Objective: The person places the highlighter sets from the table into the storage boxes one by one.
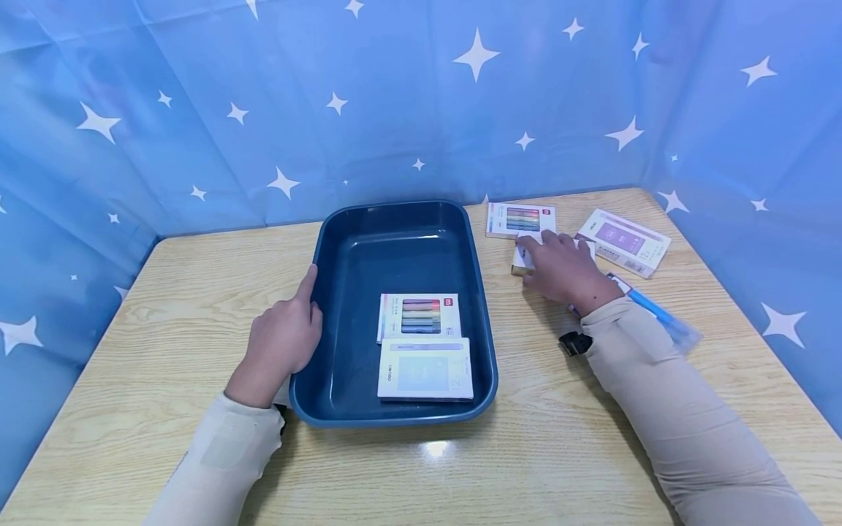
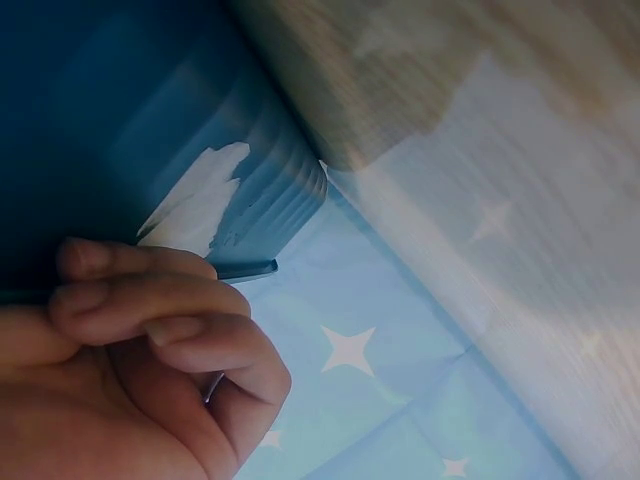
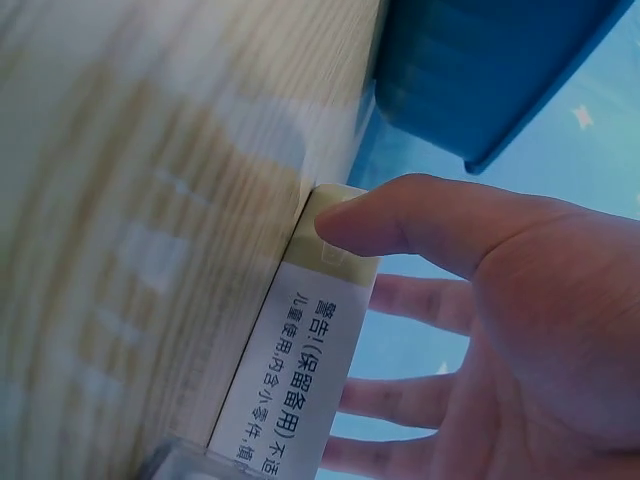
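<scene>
My right hand [image 1: 562, 267] grips a flat white box [image 1: 522, 261] with a gold end, lying on the table right of the tray. In the right wrist view the thumb presses its printed side [image 3: 300, 370], and the other fingers reach over it. The left hand [image 1: 283, 340] holds the near-left rim of a deep blue plastic tray [image 1: 401, 422], index finger straight along the edge, other fingers curled beneath it. Inside the tray lie a white box with a window of coloured sticks [image 1: 388, 321] and a pale white box [image 1: 424, 371] marked 12, overlapping it.
Behind the gripped box lies another windowed box of coloured sticks [image 1: 522, 220]. A white box with a purple panel [image 1: 623, 242] sits to its right. A blue, partly clear pack [image 1: 667, 321] lies partly under the right forearm. Blue star-printed cloth [image 1: 395, 109] walls the wooden table [image 1: 197, 314].
</scene>
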Demonstrator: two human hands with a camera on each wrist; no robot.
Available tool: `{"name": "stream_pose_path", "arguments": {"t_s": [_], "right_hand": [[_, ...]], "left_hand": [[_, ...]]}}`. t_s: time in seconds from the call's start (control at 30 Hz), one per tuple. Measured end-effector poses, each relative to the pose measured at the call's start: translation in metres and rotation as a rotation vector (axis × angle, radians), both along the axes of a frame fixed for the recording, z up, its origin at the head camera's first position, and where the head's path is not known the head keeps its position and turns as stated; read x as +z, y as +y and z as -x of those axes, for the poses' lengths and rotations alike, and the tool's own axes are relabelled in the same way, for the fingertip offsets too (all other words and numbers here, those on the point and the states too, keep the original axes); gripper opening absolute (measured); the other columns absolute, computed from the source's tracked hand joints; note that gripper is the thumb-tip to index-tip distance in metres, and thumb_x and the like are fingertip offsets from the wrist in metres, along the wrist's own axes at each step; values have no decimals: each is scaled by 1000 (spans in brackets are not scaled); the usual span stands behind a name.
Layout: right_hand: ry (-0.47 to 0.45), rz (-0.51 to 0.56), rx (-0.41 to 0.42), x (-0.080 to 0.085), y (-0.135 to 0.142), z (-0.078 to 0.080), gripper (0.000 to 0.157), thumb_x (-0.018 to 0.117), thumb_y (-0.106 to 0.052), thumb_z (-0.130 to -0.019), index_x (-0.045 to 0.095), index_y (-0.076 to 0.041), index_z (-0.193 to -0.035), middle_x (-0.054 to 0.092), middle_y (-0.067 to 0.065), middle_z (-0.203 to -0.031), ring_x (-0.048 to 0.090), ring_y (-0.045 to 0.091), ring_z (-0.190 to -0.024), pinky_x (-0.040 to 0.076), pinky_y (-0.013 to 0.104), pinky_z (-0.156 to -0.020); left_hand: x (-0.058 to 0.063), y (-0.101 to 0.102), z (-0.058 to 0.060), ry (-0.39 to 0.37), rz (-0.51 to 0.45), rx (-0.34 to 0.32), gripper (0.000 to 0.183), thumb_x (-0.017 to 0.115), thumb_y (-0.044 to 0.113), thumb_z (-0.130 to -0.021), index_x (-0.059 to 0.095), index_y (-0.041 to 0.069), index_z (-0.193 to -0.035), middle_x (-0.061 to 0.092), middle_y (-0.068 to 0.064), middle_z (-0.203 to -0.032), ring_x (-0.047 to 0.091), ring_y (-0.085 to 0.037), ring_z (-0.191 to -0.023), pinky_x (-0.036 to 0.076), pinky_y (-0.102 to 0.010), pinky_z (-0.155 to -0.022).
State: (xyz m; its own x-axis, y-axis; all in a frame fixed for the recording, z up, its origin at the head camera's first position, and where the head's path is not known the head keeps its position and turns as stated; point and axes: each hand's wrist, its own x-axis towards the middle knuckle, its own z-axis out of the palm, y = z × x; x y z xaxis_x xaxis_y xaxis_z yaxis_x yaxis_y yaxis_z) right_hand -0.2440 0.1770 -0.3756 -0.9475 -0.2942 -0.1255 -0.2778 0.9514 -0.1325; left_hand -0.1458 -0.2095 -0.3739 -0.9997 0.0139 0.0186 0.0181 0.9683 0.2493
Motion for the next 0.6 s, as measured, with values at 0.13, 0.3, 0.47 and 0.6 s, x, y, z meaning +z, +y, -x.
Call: {"name": "stream_pose_path", "arguments": {"t_s": [0.13, 0.3, 0.47, 0.6], "right_hand": [[12, -16, 10, 0, 0, 0, 63, 62, -23, -84, 36, -13, -140, 39, 26, -133, 35, 53, -119, 20, 66, -100], [31, -39, 15, -1, -1, -1, 64, 65, -23, -82, 37, -15, -140, 42, 25, -128, 39, 52, -114, 22, 65, -98], [66, -76, 30, -1, -3, -1, 64, 66, -25, -82, 38, -18, -140, 46, 24, -122, 45, 50, -106, 25, 68, -93], [55, -77, 32, -2, -4, -2, 65, 65, -27, -83, 37, -18, -141, 44, 25, -121, 47, 51, -105, 22, 72, -91]], "left_hand": [[0, 0, 0, -2, 0, 2, 58, 33, 22, -96, 11, 18, -149, 43, -3, -46, 40, -17, -35, 31, -28, -35], [0, -1, 1, -7, 0, 6, 58, 33, 22, -96, 11, 18, -149, 43, -4, -46, 41, -18, -35, 32, -29, -35], [0, -1, 1, -9, 0, 6, 58, 33, 23, -96, 10, 19, -150, 43, -4, -46, 41, -18, -35, 32, -29, -36], [0, -1, 1, -9, 2, 5, 58, 33, 23, -96, 10, 19, -150, 43, -4, -46, 41, -18, -36, 32, -29, -36]]}}
